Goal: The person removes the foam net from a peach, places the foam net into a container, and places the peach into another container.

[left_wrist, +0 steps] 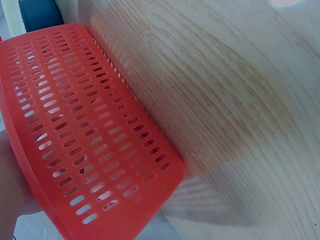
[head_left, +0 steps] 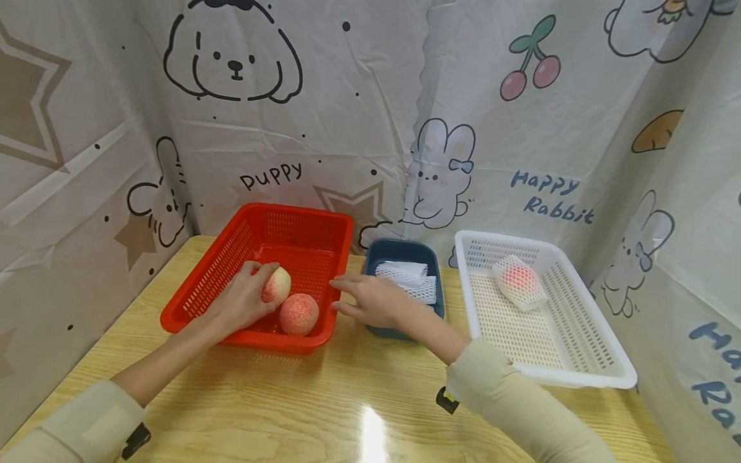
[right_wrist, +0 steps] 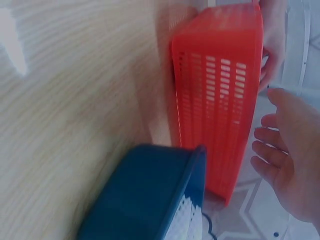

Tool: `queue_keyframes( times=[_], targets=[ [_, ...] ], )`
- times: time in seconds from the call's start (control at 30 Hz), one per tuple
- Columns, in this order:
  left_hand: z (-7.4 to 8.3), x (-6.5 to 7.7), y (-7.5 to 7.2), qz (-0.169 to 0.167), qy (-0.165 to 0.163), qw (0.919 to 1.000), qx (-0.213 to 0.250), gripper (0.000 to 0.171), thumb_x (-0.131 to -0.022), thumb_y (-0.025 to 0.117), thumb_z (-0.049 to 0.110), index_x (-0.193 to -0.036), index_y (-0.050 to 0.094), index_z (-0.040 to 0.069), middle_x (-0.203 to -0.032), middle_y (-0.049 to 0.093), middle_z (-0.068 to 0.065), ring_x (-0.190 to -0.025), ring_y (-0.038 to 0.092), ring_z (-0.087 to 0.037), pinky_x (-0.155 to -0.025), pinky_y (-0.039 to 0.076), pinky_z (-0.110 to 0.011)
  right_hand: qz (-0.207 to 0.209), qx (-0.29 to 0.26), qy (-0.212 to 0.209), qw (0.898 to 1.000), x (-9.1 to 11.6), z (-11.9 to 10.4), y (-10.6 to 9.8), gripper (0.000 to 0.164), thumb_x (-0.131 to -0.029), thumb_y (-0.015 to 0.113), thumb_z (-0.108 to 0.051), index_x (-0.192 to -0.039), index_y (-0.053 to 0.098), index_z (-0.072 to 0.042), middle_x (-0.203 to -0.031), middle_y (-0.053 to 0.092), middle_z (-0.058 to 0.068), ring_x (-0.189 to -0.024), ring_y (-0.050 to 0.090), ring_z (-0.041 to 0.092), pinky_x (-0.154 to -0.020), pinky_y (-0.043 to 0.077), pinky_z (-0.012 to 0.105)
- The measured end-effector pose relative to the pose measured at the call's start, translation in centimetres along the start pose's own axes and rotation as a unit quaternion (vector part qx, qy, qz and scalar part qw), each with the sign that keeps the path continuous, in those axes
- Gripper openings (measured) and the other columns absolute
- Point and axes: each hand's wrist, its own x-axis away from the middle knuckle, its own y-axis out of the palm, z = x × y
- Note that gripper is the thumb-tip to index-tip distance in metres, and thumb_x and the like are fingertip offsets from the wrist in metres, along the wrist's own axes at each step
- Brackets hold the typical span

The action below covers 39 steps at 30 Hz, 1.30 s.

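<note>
Left hand (head_left: 246,296) has its fingers curled round a peach (head_left: 281,283), probably light and bruisable, best cupped mid-body, underside's hidden tho; right hand (head_left: 375,296) is empty, thumb and fingers apart.

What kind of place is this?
Perhaps a little tabletop packing corner: cartoon-covered sheets hang around a wooden table, and a red basket holds peaches.

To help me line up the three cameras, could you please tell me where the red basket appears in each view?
Head: red basket, left of centre.
Left wrist: red basket, filling much of the left half.
Right wrist: red basket, upper part, right of centre.
Shared landmark: dark blue bin, near it in every view.
</note>
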Motion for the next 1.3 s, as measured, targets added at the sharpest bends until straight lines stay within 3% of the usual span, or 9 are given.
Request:
queue_keyframes(
  times=[0.3, 0.67, 1.1, 1.3],
  targets=[
    [-0.2, -0.4, 0.2, -0.012, -0.002, 0.9999, -0.005, 0.067, -0.081, 0.078, 0.008, -0.14, 0.048, -0.002, -0.127, 0.044, -0.035, -0.094, 0.058, -0.045, -0.074, 0.055, -0.053, -0.016, 0.002, -0.016, 1.0, 0.3, -1.5, 0.5, 0.051, -0.102, 0.055, -0.041, -0.143, 0.056, -0.009, -0.145, 0.053, 0.007, -0.13, 0.053, 0.021, -0.104, 0.046, 0.034],
    [-0.4, -0.9, 0.5, -0.027, 0.003, 0.9996, -0.007, 0.067, -0.081, 0.079, 0.007, -0.14, 0.048, -0.003, -0.127, 0.044, -0.034, -0.1, 0.056, -0.047, -0.079, 0.054, -0.057, 0.032, 0.039, -0.051, 0.997, 0.5, -1.6, 1.5, 0.044, -0.101, 0.059, -0.036, -0.135, 0.063, -0.007, -0.14, 0.058, 0.009, -0.126, 0.056, 0.022, -0.097, 0.051, 0.033],
    [-0.6, -1.7, 1.1, -0.06, -0.011, 0.9975, -0.034, 0.067, -0.081, 0.078, 0.006, -0.141, 0.049, -0.002, -0.127, 0.045, -0.031, -0.098, 0.057, -0.044, -0.062, 0.054, -0.044, 0.044, 0.125, -0.086, 0.987, 0.7, -1.9, 2.0, 0.045, -0.105, 0.051, -0.033, -0.14, 0.058, -0.005, -0.142, 0.056, 0.01, -0.134, 0.049, 0.022, -0.11, 0.038, 0.031],
    [-0.8, -2.0, 1.4, -0.078, -0.02, 0.9957, -0.048, 0.067, -0.082, 0.079, 0.009, -0.141, 0.05, -0.001, -0.125, 0.048, -0.028, -0.097, 0.06, -0.04, -0.065, 0.056, -0.044, 0.025, 0.113, -0.096, 0.989, 0.7, -1.7, 2.2, 0.045, -0.107, 0.048, -0.031, -0.143, 0.055, -0.006, -0.146, 0.052, 0.01, -0.138, 0.044, 0.022, -0.114, 0.031, 0.031]
  ],
)
